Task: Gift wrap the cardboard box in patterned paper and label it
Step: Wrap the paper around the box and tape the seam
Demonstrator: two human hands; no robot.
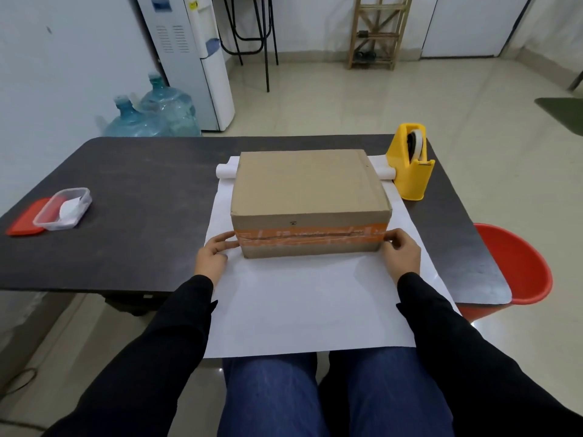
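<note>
A brown cardboard box (307, 187) with orange tape along its near side stands on a sheet of wrapping paper (303, 304) laid white side up, which hangs over the table's near edge. The rolled end of the paper (225, 169) lies behind the box. My left hand (214, 255) touches the box's near left corner with its fingertips. At the near right corner, my right hand (400, 250) holds the box the same way. A yellow tape dispenser (410, 162) stands at the back right of the box.
A dark table (142, 197) bears a clear plastic container (63, 208) with white paper pieces inside and its red lid (26, 217) beside it, at the left. A red bucket (517, 266) stands on the floor at the right. Water bottles and a dispenser stand beyond the table.
</note>
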